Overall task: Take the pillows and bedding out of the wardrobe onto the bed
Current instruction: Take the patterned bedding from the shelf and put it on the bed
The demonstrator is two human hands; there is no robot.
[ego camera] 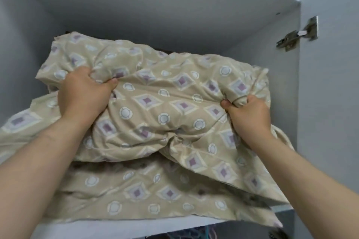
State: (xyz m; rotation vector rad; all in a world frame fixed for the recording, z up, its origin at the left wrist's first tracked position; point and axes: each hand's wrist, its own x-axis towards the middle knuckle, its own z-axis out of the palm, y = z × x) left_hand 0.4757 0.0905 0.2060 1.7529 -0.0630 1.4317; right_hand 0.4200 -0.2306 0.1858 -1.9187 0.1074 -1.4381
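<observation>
A beige pillow (155, 103) printed with purple diamonds and white circles lies on top of a stack in the upper wardrobe compartment. My left hand (83, 93) clutches a bunch of its cover at the left. My right hand (246, 114) grips a fold of the same cover at the right. Beneath it sits more bedding in the same pattern (136, 192), hanging over the shelf's front edge. Something dark is barely visible behind the pillow.
The white shelf edge (116, 227) runs below the stack. The wardrobe's grey side wall (272, 75) is at the right, with a metal door hinge (297, 35) on it. Colourful items show dimly under the shelf at the bottom.
</observation>
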